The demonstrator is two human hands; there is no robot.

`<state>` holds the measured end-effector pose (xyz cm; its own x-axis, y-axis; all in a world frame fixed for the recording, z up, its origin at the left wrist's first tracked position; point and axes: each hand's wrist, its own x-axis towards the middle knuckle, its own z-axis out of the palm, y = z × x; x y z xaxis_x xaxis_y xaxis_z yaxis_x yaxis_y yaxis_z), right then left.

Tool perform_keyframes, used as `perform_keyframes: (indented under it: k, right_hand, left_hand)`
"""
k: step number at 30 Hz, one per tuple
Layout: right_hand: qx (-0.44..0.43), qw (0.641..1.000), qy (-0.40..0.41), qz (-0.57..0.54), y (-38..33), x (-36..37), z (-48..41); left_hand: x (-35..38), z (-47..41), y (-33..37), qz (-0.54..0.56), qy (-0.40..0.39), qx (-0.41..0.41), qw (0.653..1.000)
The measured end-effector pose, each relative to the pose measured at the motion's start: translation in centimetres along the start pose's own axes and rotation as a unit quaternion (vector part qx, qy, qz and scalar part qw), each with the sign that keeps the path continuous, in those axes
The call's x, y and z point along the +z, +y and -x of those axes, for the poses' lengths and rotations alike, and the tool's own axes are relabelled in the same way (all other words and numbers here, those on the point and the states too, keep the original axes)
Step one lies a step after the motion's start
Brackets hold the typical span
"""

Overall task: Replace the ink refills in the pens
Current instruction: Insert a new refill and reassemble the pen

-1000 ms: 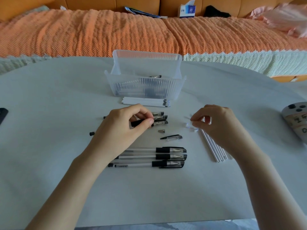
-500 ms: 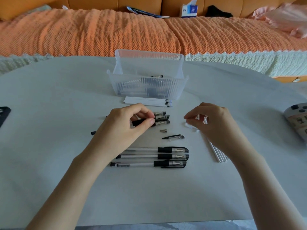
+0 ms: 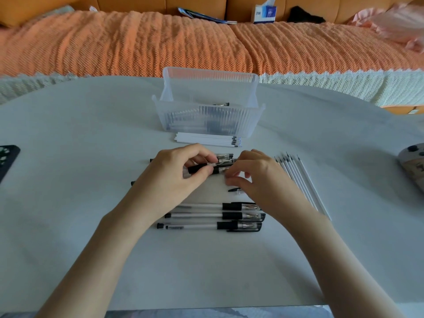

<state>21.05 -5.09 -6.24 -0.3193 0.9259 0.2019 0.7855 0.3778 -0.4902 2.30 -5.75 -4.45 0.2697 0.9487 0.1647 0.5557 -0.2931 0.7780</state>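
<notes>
Pinching a pen (image 3: 202, 167) by its black grip between thumb and forefinger, the left hand (image 3: 174, 177) lies knuckles up with its other fingers curled over the barrel. The right hand (image 3: 259, 177) sits just beside it, at the pen's tip end, with fingers bent and thumb and forefinger drawn close together. Whether they grasp the tip or some small part I cannot tell, since the fingertips blur there. Both forearms reach in from the near edge of the table (image 3: 68, 203), wrists low, and the hands almost meet.

Under and just beyond the left fingers lie more pens (image 3: 224, 156), mostly covered, so their count is unclear. A loose cap (image 3: 235, 190) shows just below the right thumb, partly hidden. Nearer the person than both hands, 3 capped pens (image 3: 218, 216) lie side by side, their right ends tucked under the right wrist. A fan of thin white refills (image 3: 302, 180) lies to the right of the right hand, its near part hidden by the forearm. Beyond the hands, a bundle of white refills (image 3: 208, 141) rests against a clear ribbed bin (image 3: 208, 120), whose contents are hazy through the wall.
</notes>
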Motion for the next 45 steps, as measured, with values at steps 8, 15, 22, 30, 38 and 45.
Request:
perform_keyframes:
  k: [8,15,22,30,38,45]
  right_hand:
    - [0.043,0.993,0.042,-0.098,-0.6,-1.5,0.3]
    - [0.055,0.983,0.078,-0.154,-0.6,-2.3,0.6]
    - [0.094,0.935,0.059,-0.336,-0.7,-2.7,0.9]
    - [0.092,0.917,0.056,-0.385,-0.6,-2.5,0.6]
    - [0.100,0.934,0.037,-0.341,-1.3,-2.2,0.7]
    - [0.091,0.959,0.023,-0.266,-1.6,-1.9,0.7]
  left_hand:
    - [-0.2,0.0,0.0,-0.005,0.000,-0.007,1.000]
    - [0.0,0.0,0.2,0.005,0.005,-0.008,1.000]
    - [0.1,-0.1,0.2,0.023,0.010,-0.013,1.000]
    - [0.1,0.0,0.4,0.020,0.009,-0.013,1.000]
    - [0.1,0.0,0.6,0.026,0.010,-0.008,1.000]
    - [0.6,0.1,0.8,0.029,0.006,0.002,1.000]
